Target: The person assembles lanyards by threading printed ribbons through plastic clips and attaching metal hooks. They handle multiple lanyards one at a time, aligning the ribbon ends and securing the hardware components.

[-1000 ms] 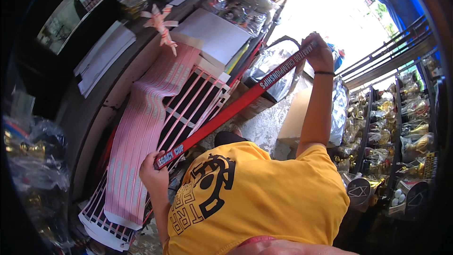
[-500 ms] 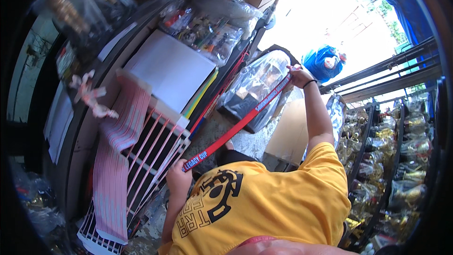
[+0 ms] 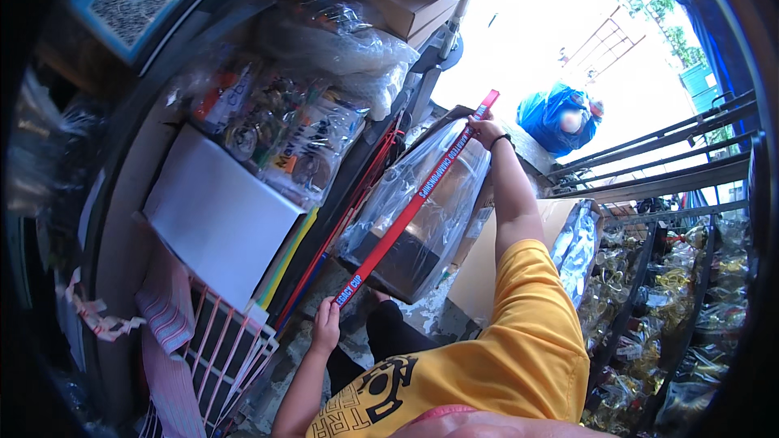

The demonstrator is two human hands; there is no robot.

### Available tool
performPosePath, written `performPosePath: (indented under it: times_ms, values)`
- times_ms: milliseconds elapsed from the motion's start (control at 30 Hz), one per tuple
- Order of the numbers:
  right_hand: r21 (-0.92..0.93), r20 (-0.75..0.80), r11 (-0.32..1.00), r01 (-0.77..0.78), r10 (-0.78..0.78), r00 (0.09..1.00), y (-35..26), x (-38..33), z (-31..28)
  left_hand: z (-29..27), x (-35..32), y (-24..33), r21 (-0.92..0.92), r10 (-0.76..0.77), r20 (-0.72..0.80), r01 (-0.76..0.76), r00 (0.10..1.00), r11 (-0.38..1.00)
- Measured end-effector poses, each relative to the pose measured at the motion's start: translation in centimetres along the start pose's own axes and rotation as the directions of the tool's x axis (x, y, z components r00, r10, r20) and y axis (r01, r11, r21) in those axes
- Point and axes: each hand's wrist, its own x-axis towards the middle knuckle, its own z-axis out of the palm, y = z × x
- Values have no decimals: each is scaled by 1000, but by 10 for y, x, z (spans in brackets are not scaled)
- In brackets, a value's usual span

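A long red ribbon with pale printed lettering (image 3: 403,218) is stretched slantwise between my two hands. My left hand (image 3: 326,326) grips its near end, close to my legs. Farther off, my right hand (image 3: 487,131) pinches it near the far end, with a short red tail sticking up past the fingers. A dark band circles my right wrist. Beneath the ribbon stands a dark box wrapped in clear plastic (image 3: 406,253), partly covered by the strip.
To the left lie a white sheet (image 3: 223,211), packets in clear plastic (image 3: 300,142), a wire rack (image 3: 213,337) and striped pink strips (image 3: 168,304). A cardboard panel (image 3: 471,288) leans on the right. Bagged shiny golden pieces (image 3: 673,284) hang beyond. A blue bundle (image 3: 548,123) sits ahead.
The ribbon is steeper now, and its far tail extends beyond my right hand. My view has turned, so the shelf goods appear farther left and lower.
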Motion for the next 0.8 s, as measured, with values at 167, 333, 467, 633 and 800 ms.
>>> performPosePath:
  times_ms: [167,333,467,633,800]
  values:
    - [215,-372,969,-119,194,908,57,54,-19,50,47,-34,-121,-115,25,117,993,986]
    - [-356,-520,931,-75,-131,844,70,64,-20,56,44,-40,-24,-35,-39,34,999,999]
    - [-678,-533,690,-253,-225,815,56,41,2,53,44,-38,-18,-106,4,106,994,994]
    - [-665,-665,582,-468,-176,726,30,23,33,55,47,-37,26,-75,-26,76,997,997]
    - [-586,-727,596,-548,-89,681,14,29,47,52,45,-36,31,-31,-54,33,998,999]
